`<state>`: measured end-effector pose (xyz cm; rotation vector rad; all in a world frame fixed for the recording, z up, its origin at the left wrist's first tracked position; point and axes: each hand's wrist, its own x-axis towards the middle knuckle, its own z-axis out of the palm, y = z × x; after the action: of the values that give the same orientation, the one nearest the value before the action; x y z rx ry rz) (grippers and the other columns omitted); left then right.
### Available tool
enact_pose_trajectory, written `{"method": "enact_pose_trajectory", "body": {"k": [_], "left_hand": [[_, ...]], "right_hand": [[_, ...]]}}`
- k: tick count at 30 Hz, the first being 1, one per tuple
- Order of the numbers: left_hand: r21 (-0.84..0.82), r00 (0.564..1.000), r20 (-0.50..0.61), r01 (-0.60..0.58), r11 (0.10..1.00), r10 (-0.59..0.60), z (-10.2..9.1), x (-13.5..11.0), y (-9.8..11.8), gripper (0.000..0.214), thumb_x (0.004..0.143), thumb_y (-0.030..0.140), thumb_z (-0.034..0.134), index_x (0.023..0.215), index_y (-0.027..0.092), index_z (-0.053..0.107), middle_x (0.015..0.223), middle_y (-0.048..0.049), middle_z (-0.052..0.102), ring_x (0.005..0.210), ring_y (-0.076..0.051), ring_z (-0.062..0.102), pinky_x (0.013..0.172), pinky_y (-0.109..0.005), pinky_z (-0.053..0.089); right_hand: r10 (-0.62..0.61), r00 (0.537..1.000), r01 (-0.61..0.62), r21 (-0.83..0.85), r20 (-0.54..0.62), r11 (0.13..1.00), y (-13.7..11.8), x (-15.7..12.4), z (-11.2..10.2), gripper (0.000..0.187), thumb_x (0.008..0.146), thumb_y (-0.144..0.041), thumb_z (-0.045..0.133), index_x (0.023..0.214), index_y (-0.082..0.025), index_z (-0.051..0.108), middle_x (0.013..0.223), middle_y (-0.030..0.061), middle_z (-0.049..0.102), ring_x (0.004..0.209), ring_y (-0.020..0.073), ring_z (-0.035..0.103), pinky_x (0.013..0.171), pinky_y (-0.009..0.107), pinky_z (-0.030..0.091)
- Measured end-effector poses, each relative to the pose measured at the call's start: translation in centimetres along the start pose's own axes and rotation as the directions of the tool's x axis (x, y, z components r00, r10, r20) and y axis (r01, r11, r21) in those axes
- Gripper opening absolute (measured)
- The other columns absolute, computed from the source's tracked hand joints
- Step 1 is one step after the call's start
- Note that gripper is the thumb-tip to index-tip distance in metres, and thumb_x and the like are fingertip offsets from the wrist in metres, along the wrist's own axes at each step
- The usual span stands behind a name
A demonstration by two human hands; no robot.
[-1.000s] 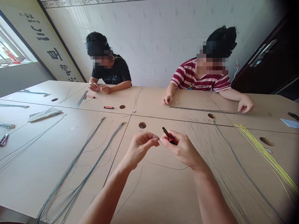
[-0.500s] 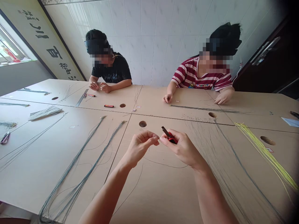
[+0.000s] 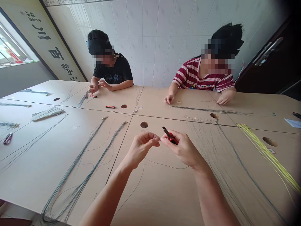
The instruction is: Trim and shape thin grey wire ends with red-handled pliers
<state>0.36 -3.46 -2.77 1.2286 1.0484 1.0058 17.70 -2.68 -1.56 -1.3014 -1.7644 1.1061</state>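
Observation:
My left hand (image 3: 140, 148) is held above the table with its fingers pinched together, and a thin dark wire (image 3: 164, 164) trails from the pinch down onto the tabletop. My right hand (image 3: 182, 148) meets it fingertip to fingertip and is closed round a small red and black tool (image 3: 169, 136) whose dark tip sticks up to the left. What sits between the two sets of fingertips is too small to make out.
Long bundles of grey-green wire (image 3: 87, 169) lie across the beige table (image 3: 164, 194) on the left, grey strands and a yellow bundle (image 3: 270, 157) on the right. Round holes (image 3: 144, 124) dot the top. Two people sit opposite, hands on the table; a red tool (image 3: 110, 107) lies near them.
My hands have stayed together, barely shifting. The person in the striped shirt has drawn an outstretched hand back in. The person in black has moved a hand toward the table's left.

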Motion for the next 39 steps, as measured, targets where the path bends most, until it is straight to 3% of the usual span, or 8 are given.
{"method": "enact_pose_trajectory", "body": {"k": [10,15,21,29,39], "left_hand": [[-0.062,0.996,-0.057,-0.066,0.996,0.062,0.4,-1.0,0.8,0.015,0.083,0.032,0.069,0.079,0.018,0.067,0.076,-0.0012,0.067,0.078,-0.013,0.060,0.078,-0.027,0.044],[-0.016,0.993,-0.066,-0.102,0.995,0.101,0.4,-1.1,0.7,0.015,0.084,0.032,0.068,0.079,0.018,0.067,0.076,-0.0007,0.067,0.078,-0.012,0.061,0.077,-0.025,0.045],[0.041,0.989,-0.086,-0.120,0.992,0.123,0.4,-1.1,0.5,0.015,0.085,0.032,0.067,0.079,0.018,0.067,0.076,-0.0009,0.068,0.079,-0.013,0.061,0.077,-0.025,0.045],[0.119,0.977,-0.120,-0.162,0.980,0.176,0.6,-1.1,0.4,0.014,0.086,0.032,0.065,0.080,0.019,0.068,0.076,-0.0015,0.069,0.079,-0.014,0.060,0.077,-0.027,0.045],[0.151,0.977,-0.086,-0.179,0.972,0.193,1.1,-1.5,0.7,0.015,0.086,0.032,0.065,0.079,0.019,0.068,0.077,-0.0022,0.069,0.079,-0.015,0.061,0.075,-0.028,0.045]], "right_hand": [[-0.041,0.999,0.041,0.001,-0.022,0.999,-1.0,-0.9,-0.4,0.023,0.087,-0.041,0.057,0.076,-0.020,0.056,0.067,-0.0027,0.049,0.060,0.0110,0.039,0.054,0.026,0.032],[-0.064,0.996,0.064,0.008,-0.060,0.998,-1.4,-1.1,-0.5,0.016,0.086,-0.037,0.060,0.082,-0.022,0.061,0.072,-0.0019,0.054,0.062,0.0109,0.043,0.056,0.024,0.037],[-0.065,0.996,0.065,-0.004,-0.056,0.998,-1.4,-1.2,-0.6,0.015,0.087,-0.036,0.059,0.083,-0.022,0.061,0.072,-0.0033,0.052,0.062,0.0101,0.042,0.057,0.023,0.036],[-0.028,0.998,0.029,0.010,-0.055,1.000,-1.1,-1.4,-0.7,0.030,0.089,-0.046,0.056,0.075,-0.020,0.055,0.064,-0.0047,0.040,0.058,0.0094,0.033,0.052,0.024,0.030],[-0.047,0.999,0.048,0.021,-0.025,0.999,-1.2,-1.6,-0.6,0.028,0.091,-0.044,0.054,0.076,-0.020,0.057,0.070,-0.0019,0.049,0.066,0.0116,0.041,0.055,0.024,0.033]]}}
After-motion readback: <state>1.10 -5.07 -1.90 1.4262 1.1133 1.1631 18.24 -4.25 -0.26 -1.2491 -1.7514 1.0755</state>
